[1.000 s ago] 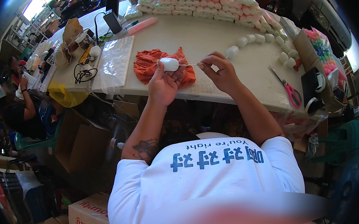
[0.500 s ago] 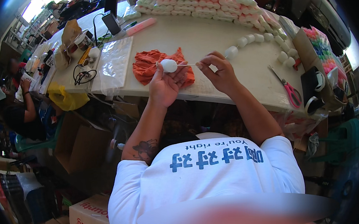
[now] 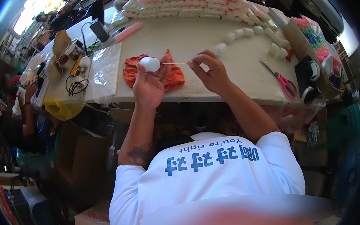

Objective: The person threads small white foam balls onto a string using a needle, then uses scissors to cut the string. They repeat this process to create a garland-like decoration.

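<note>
My left hand is palm up, holding a white, rounded roll of string between the thumb and fingers. From the roll a thin white string runs straight across to my right hand, whose thumb and forefinger pinch it. An orange cloth lies crumpled on the table beneath my left hand. To the right, several similar white rolls form a curved row on the tabletop, the nearest a short way beyond my right hand.
Scissors with pink handles lie at the right, beside a cardboard box of colourful packs. Stacked pink and white packets line the back. Clear plastic bags and a black cable are at the left. Another person sits far left.
My left hand and the roll have moved slightly left, away from my right hand, and more string shows between them. The whole view has shifted a little.
</note>
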{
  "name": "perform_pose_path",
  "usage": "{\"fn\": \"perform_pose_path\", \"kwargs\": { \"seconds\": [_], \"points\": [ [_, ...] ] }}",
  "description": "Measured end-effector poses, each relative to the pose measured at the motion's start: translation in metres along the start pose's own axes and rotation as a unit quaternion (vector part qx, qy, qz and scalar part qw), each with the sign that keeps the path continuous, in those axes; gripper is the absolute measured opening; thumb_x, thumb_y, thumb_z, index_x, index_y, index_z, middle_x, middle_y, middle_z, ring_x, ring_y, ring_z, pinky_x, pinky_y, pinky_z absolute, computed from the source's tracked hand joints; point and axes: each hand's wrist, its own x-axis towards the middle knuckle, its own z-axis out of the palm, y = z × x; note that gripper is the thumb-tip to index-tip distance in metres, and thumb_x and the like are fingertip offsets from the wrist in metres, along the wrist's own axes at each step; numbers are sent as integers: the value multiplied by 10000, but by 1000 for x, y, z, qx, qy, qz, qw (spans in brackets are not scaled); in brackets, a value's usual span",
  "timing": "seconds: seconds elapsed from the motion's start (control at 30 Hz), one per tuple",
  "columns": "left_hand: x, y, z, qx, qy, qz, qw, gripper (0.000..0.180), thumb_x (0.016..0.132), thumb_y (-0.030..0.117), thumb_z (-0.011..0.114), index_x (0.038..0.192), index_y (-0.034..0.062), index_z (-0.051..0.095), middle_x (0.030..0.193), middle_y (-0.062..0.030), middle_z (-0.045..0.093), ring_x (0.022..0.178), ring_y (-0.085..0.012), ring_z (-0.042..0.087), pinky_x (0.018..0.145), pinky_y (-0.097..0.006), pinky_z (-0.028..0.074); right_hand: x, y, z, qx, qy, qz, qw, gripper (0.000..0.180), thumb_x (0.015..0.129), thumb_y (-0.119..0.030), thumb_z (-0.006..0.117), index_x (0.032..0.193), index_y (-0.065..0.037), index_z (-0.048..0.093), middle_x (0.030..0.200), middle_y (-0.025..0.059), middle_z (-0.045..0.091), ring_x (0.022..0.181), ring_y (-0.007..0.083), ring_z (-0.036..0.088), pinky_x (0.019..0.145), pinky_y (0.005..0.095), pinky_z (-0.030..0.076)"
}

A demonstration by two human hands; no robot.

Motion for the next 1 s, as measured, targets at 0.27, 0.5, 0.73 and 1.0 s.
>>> {"fn": "perform_pose_path", "kwargs": {
  "seconds": [0.27, 0.5, 0.73, 1.0],
  "points": [
    [-6, -11, -7, -40, -51, -132, 989, 589, 998, 499, 262, 1193, 8, 524, 1140, -226, 627, 1129, -328, 586, 1006, -435, 447, -5, -5, -2, 2, 2, -18, 1000, 78, 822, -28, 682, 845, -30, 607, 826, 75, 577, 766, 203, 572, 706, 303, 454],
    [-4, -15, -1, 29, 15, -140, 990, 623, 997, 513, 251, 1178, -14, 530, 1116, -220, 638, 1119, -319, 594, 1002, -428, 450, -8, -1, -3, -14, -6, -10, 1000, 113, 781, -50, 711, 857, -60, 628, 841, 79, 598, 796, 243, 572, 763, 353, 424],
    [-6, -18, 5, 53, 41, -96, 993, 576, 980, 530, 334, 1153, 14, 523, 1105, -206, 640, 1113, -312, 598, 992, -413, 464, -7, 1, -3, -47, -15, -39, 998, 128, 767, -58, 718, 861, -78, 633, 852, 66, 595, 813, 237, 569, 802, 362, 403],
    [-5, -17, 5, 71, 26, -60, 995, 496, 981, 501, 376, 1170, 58, 493, 1148, -224, 612, 1100, -309, 603, 983, -413, 469, -5, 2, -3, -65, -7, -52, 996, 128, 766, -71, 718, 863, -84, 635, 856, 61, 595, 814, 235, 568, 802, 369, 400]
  ]
}}
